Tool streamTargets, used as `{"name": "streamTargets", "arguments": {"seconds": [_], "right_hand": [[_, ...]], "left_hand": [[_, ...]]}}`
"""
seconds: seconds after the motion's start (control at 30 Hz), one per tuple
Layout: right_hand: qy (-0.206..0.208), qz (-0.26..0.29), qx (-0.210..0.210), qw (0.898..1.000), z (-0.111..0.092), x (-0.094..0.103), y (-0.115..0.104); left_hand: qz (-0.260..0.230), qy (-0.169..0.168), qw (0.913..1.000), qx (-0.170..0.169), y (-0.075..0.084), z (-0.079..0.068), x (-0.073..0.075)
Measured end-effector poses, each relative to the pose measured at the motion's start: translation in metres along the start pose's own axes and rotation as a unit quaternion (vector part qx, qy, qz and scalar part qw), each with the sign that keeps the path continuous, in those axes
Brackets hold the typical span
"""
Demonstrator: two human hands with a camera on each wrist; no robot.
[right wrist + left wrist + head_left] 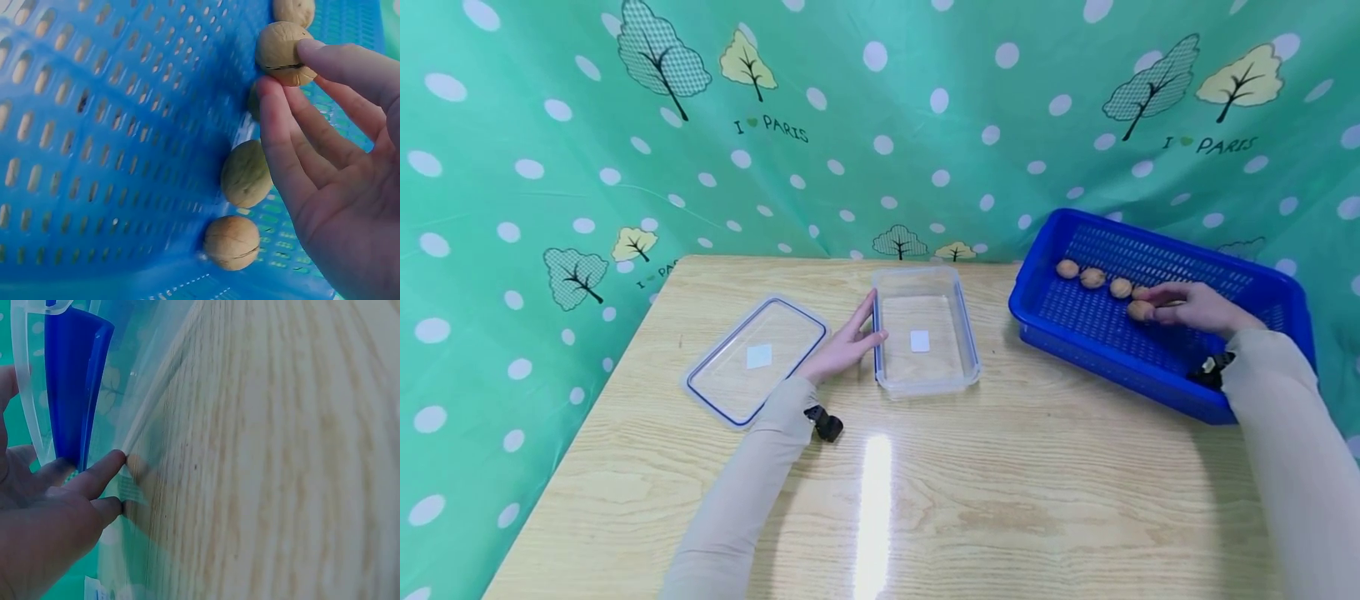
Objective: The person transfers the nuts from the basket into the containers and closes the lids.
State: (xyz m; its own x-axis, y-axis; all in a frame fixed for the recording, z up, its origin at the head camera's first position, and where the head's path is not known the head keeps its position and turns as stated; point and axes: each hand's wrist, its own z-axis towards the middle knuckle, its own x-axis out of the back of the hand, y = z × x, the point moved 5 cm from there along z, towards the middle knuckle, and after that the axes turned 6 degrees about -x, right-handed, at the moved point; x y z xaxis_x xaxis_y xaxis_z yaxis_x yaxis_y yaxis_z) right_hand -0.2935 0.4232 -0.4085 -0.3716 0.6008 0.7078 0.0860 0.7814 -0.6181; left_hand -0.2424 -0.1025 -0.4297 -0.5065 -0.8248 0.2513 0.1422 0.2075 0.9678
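Note:
Inside the blue basket (pixel 1123 375), my right hand (pixel 1195 307) pinches a walnut (pixel 286 55) between thumb and fingertips. Several more walnuts (pixel 1092 277) lie in a row along the basket's far wall; in the right wrist view two of them, one walnut (pixel 247 174) and another walnut (pixel 232 242), sit beside the hand. My left hand (pixel 842 346) touches the left side of a clear plastic container (pixel 925 385), fingers extended along its wall. That container stands uncovered with a white square on its bottom. In the left wrist view, the left hand's fingers (pixel 100 475) rest against the clear wall.
A clear lid (pixel 722 367) with a blue seal lies flat on the wooden table (pixel 970 492), left of the container and beside the left forearm. A green dotted curtain (pixel 850 150) hangs behind the table. The basket stands at the table's right side.

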Motion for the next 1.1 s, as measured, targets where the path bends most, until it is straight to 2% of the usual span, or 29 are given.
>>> {"name": "streamTargets", "arguments": {"seconds": [0.17, 0.33, 0.5, 1.1], "right_hand": [[0.017, 0.024, 0.003, 1.000, 0.000, 0.003, -0.011], [0.031, 0.011, 0.004, 0.999, -0.006, 0.006, -0.025], [0.050, -0.006, 0.024, 0.998, -0.014, 0.010, -0.039], [0.076, 0.034, 0.062, 0.995, -0.030, 0.019, -0.077]], "left_hand": [[0.014, 0.012, 0.9998, -0.002, -0.018, 0.004, 0.001], [0.023, 0.021, 0.9995, -0.005, -0.024, 0.005, 0.002], [0.030, 0.019, 0.9993, -0.005, -0.025, 0.005, 0.002], [0.064, 0.020, 0.9978, 0.002, -0.020, 0.009, -0.001]]}}
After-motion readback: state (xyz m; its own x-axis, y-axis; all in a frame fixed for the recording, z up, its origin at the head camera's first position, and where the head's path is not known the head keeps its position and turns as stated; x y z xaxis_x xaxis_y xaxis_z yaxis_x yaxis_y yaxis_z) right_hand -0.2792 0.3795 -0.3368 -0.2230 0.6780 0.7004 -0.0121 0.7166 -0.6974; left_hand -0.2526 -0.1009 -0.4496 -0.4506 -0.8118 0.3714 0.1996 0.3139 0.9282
